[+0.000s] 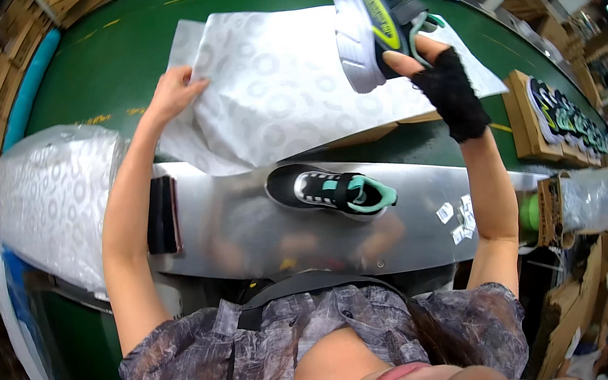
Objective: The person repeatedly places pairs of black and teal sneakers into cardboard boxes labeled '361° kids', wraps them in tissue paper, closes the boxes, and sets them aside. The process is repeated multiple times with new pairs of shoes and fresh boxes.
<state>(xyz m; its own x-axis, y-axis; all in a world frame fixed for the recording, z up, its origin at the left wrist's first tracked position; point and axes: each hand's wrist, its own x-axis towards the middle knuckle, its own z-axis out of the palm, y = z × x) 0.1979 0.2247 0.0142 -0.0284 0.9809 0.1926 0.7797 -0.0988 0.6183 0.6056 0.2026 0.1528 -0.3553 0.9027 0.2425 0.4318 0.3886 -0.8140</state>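
Note:
My left hand [178, 93] pinches the left edge of a white sheet of wrapping paper [265, 79] printed with pale grey rings. In my right hand [425, 56], which wears a black fingerless glove, a sneaker [382, 12] is gripped at its heel above the paper's right part. Its sole is white, with a yellow-green patch on the dark side. The matching black sneaker [331, 190] with mint-green lining rests on the metal worktop [237, 238] near my body, toe to the left. Brown cardboard [366, 134] peeks out under the sheet's near edge.
A stack of ringed paper in clear plastic [49, 202] stands at the left. Beyond the worktop runs a green conveyor belt [106, 54]. Small white labels [458, 221] lie at the worktop's right. Cardboard boxes with several sneakers [562, 115] line the right side.

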